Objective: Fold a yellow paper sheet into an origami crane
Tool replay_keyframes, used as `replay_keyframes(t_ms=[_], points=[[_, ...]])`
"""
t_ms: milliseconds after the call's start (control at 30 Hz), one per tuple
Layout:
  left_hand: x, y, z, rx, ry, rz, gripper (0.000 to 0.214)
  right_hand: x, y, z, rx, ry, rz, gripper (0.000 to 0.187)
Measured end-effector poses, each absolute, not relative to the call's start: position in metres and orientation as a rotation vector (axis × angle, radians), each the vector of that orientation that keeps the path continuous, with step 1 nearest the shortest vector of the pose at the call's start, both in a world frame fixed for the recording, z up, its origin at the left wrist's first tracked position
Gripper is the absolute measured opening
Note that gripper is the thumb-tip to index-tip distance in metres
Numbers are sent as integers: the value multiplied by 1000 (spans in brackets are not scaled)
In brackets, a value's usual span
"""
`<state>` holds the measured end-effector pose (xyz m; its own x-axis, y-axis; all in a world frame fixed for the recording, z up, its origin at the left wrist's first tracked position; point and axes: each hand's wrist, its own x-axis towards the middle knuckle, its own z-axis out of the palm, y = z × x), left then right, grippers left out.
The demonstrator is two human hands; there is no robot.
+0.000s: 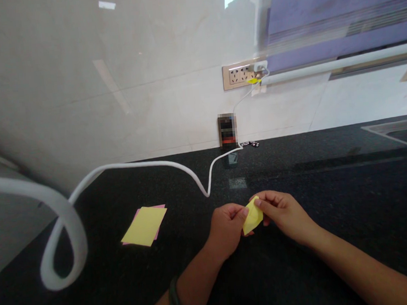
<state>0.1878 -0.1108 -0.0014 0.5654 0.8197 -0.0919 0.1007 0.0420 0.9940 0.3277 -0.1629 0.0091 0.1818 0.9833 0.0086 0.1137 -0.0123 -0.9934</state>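
Note:
A small folded piece of yellow paper point(253, 218) is held up between my two hands, above the dark counter. My left hand point(227, 228) pinches its left edge, thumb on top and fingertips showing beneath. At the paper's upper right, my right hand point(280, 212) grips it between thumb and fingers. The fingers under the paper are partly hidden. To the left on the counter lie a flat yellow sheet point(145, 226) and, under it, a pink sheet point(160, 206) whose edges stick out.
A thick white cable point(148, 164) runs across the black counter point(129, 280) and loops close to the camera at left. It leads to a phone point(227, 131) leaning on the wall. Behind is a wall socket point(239, 74) with a plugged-in charger point(260, 66).

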Motion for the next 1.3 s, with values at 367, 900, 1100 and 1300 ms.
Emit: replay_keyframes(t_ms=[367, 900, 1100, 1300], points=[[186, -110, -4, 1517, 821, 656, 26, 325, -164, 13, -1383, -1173, 1010, 24], [187, -112, 3, 1520, 793, 619, 36, 325, -166, 14, -1394, -1233, 1035, 23], [185, -109, -1, 1586, 843, 648, 33, 323, -167, 14, -1378, -1201, 1066, 23], [185, -108, -4, 1641, 849, 688, 32, 322, -167, 12, -1358, -1151, 1072, 23]])
